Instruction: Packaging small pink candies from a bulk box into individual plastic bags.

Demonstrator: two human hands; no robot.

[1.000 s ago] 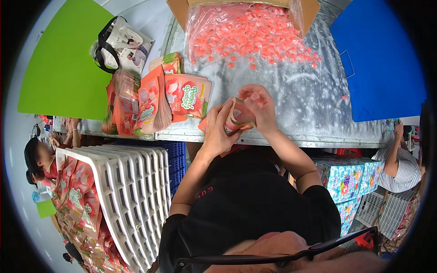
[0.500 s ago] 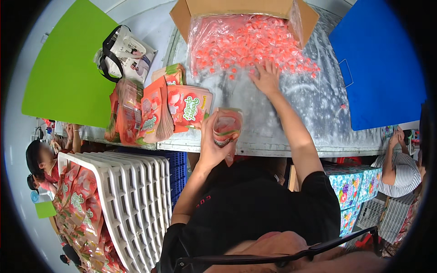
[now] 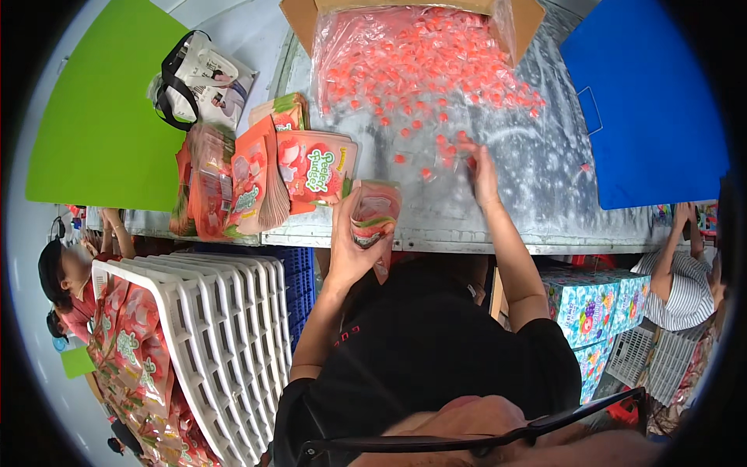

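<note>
My left hand (image 3: 350, 247) is wrapped round a pink-and-green printed pouch (image 3: 378, 204), held upright at the table's front edge with its mouth spread and facing up. To the right, my right hand (image 3: 484, 173) is low over the metal tabletop, fingers apart and curved, somewhat blurred. Several small red wrapped candies (image 3: 447, 148) lie at its fingertips; whether any touch them I cannot tell. Beyond, a heap of the same candies (image 3: 420, 58) spills from a plastic-lined cardboard box (image 3: 299, 23). Left of my left hand lie stacks of flat pouches (image 3: 315, 167).
A white tote bag (image 3: 222, 82) stands behind the pouches. A green board (image 3: 101, 117) and a blue board (image 3: 646, 101) flank the metal table (image 3: 529, 210). Stacked white crates (image 3: 226, 335) with filled pouches stand at left, printed cartons (image 3: 583, 311) at right. People work on both sides.
My right hand has moved from the heap's edge toward me and slightly right, and several candies now lie spread nearer. My left hand keeps hold of the pouch. The view has shifted slightly.
</note>
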